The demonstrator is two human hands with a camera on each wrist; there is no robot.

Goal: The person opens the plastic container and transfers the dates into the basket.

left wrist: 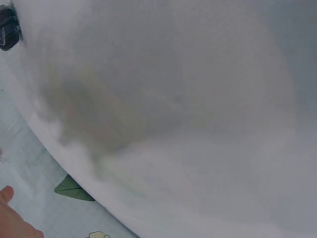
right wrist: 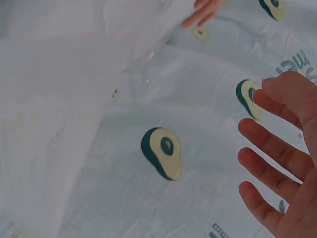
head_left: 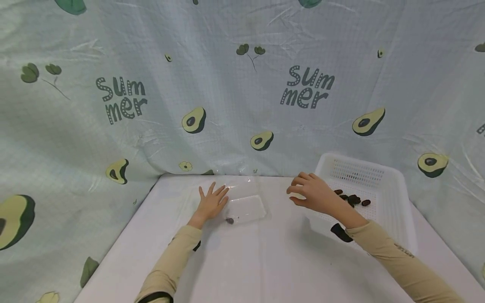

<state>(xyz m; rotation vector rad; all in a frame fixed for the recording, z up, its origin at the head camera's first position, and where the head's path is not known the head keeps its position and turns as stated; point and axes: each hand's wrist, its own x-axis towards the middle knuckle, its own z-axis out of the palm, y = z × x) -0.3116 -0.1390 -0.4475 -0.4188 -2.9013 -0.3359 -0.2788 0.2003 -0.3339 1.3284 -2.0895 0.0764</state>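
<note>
A clear plastic box lies on the white table, its raised clear lid behind it. One small dark oval piece shows at the box's near left corner; I cannot tell whether it is inside. My left hand is at the box's left side with fingers spread, apparently touching its edge. Between box and basket, my right hand hovers with loosely bent fingers. In the right wrist view these fingers stand apart and hold nothing. Several dark reddish-brown dried fruits lie in a white basket.
The white perforated plastic basket stands at the right, partly behind my right forearm. A pale sheet printed with avocados hangs behind the table and along its sides. A black wrist device sits under the right sleeve.
</note>
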